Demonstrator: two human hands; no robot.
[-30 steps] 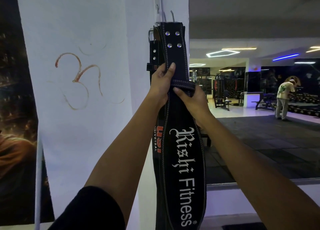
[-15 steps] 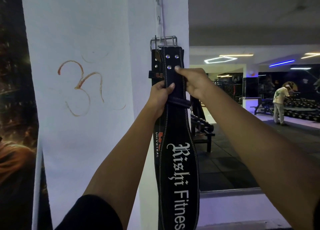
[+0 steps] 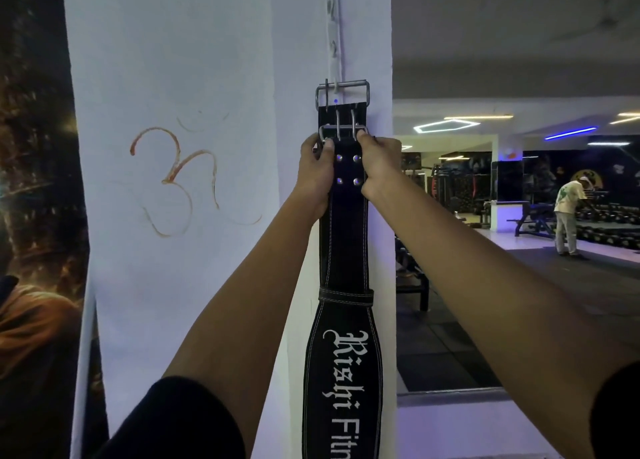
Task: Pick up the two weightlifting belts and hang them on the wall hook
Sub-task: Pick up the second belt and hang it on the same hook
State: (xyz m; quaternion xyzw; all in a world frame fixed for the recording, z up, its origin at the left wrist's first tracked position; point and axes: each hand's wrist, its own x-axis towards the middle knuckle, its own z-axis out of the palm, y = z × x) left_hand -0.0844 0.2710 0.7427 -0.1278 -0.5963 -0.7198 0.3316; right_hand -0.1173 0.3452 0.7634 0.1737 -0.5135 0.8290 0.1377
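Two black weightlifting belts hang flat against a white pillar. The back belt's metal buckle (image 3: 342,93) sits over a small wall hook (image 3: 335,86) near the pillar's corner. The front belt (image 3: 344,244), lettered "Rishi Fitness" in white, lies over it, and its buckle (image 3: 341,130) is just below the upper one. My left hand (image 3: 317,173) grips the front belt's left edge by the rivets. My right hand (image 3: 377,167) grips its right edge at the same height. Most of the back belt is hidden.
A red symbol (image 3: 176,181) is drawn on the white wall to the left, beside a dark poster (image 3: 34,216). To the right the gym floor opens up with benches, dumbbell racks (image 3: 609,230) and a person (image 3: 568,216) standing far off.
Both hands moved up to the front belt's top end and now hold it by both edges. The belts hang straighter, and the upper buckle now sits over the hook.
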